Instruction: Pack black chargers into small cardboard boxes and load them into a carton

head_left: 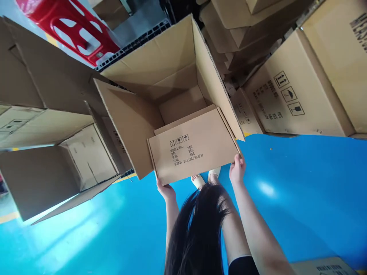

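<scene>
Between my hands is a flat brown cardboard box [197, 141] with black print and handling symbols on its top. My left hand [166, 191] grips its near left corner, and my right hand [237, 168] grips its near right corner. The fingers of both hands are partly hidden under or behind the box. Behind it stands a large open carton [172, 72] with its flaps up. The flat box lies across the near side of that carton's opening, its far edge over the inside. Part of the carton's floor shows beyond it.
Another open carton [97, 168] lies to the left. Large printed cartons [275, 99] stand on the right, with stacked cardboard [229, 34] behind. A red plastic stool [77, 30] is at the upper left, beside a black grid pallet [134, 42]. The floor [281, 183] is glossy blue.
</scene>
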`<state>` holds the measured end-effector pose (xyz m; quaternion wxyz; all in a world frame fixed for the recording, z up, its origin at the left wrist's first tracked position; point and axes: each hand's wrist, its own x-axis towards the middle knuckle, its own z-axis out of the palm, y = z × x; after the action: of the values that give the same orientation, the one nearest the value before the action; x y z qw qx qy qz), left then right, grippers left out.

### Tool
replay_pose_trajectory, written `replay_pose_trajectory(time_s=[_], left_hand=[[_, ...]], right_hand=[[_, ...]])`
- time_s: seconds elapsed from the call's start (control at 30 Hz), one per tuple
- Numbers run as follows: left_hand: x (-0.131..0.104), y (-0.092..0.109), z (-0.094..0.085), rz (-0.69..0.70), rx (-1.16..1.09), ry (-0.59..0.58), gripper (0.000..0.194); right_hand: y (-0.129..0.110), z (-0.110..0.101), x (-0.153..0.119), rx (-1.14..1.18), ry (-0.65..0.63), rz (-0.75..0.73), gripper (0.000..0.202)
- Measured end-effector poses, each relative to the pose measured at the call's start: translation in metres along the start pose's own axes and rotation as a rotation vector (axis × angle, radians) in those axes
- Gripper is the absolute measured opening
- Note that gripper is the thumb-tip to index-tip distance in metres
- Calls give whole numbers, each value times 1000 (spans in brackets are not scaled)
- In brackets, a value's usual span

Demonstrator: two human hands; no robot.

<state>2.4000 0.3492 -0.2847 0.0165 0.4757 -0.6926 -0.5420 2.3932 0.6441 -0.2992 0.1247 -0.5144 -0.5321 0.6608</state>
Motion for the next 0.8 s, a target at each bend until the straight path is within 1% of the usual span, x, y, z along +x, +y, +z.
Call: replay_pose_trajectory(time_s=[0.07, 0.13, 0.2, 0.3, 0.4, 0.53, 0.63, 0.7, 0.73, 0.8], left_hand=[[-10, 21, -10, -6, -23, 78, 51], [-23, 43, -21, -34, 12, 161, 42], [-37, 61, -31, -77, 74, 206, 34], [-56, 81, -40, -144, 132, 214, 29], [-64, 95, -46, -185, 193, 189, 32], [-57, 114, -50, -223, 405, 79, 43], [-47, 128, -47, -227, 568, -6, 44], [-43, 134, -41, -207, 621, -57, 46], [-42, 136, -38, -188, 637, -66, 48], [-41, 140, -32, -129, 668, -55, 52]], right_hand=[[-23, -6, -11, -175, 31, -88, 49], [-47, -12, -23, -354, 75, -152, 47], [-69, -17, -35, -479, 124, -162, 47], [-94, -21, -48, -553, 191, -122, 47], [-110, -26, -52, -640, 221, -100, 47], [-123, -29, -48, -798, 230, -98, 46], [-132, -20, -42, -905, 242, -103, 47], [-139, -11, -39, -988, 229, -97, 50], [-142, -7, -37, -1033, 215, -106, 51], [-145, 0, -33, -1108, 185, -170, 53]])
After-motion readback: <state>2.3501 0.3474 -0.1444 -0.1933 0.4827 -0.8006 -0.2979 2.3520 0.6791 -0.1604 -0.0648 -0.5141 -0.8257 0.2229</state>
